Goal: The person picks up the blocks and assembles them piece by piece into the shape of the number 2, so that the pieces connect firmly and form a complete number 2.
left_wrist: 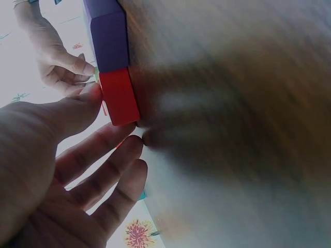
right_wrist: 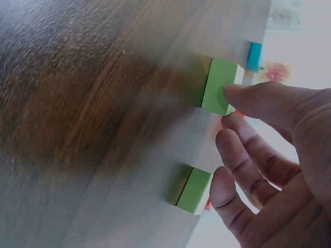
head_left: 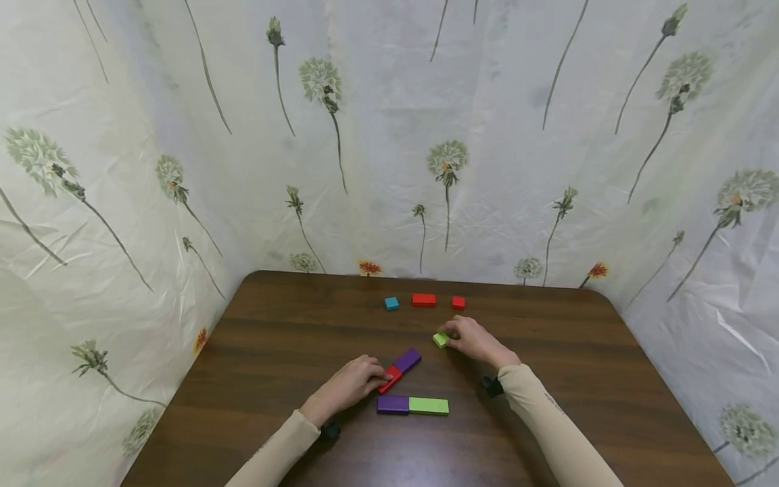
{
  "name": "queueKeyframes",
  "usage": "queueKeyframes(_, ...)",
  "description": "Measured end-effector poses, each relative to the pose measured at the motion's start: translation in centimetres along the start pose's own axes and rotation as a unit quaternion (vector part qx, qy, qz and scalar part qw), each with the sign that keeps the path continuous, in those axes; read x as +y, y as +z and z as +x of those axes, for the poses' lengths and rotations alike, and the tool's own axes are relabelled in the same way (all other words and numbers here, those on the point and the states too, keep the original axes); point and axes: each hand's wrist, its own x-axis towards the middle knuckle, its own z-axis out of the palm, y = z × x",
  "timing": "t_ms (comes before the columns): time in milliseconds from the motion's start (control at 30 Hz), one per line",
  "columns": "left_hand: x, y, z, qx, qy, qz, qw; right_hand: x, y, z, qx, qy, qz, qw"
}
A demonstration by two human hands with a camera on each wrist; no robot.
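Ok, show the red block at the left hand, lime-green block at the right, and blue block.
Red block (left_wrist: 119, 97): left wrist view, near side.
Lime-green block (right_wrist: 215, 81): right wrist view, near side.
Blue block (head_left: 391, 303): head view, top face.

Three blocks (head_left: 424, 299) are lying near the tabletop's (head_left: 274, 325) back edge, before the curtain (head_left: 377, 135). In front, the right hand (head_left: 477, 338) is pinching one block (head_left: 440, 341), another block (right_wrist: 191, 189) lying beside it. Nearer and left, the left hand (head_left: 349, 384) is gripping a slanting block pair (head_left: 406, 361) by its near end; a crosswise block pair (head_left: 420, 406) is lying before that.

Brown table (head_left: 292, 325) bearing purple blocks (head_left: 392, 405), red blocks (head_left: 423, 299), green blocks (head_left: 429, 406), blue block (head_left: 391, 304)
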Motion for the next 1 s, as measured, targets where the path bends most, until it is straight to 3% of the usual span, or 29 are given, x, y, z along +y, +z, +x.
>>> queueKeyframes(1000,0.21,-0.1,-0.01,-0.002,-0.008,-0.006,0.9999,-0.87,0.69,0.41,-0.011,-0.033,-0.007,0.9994)
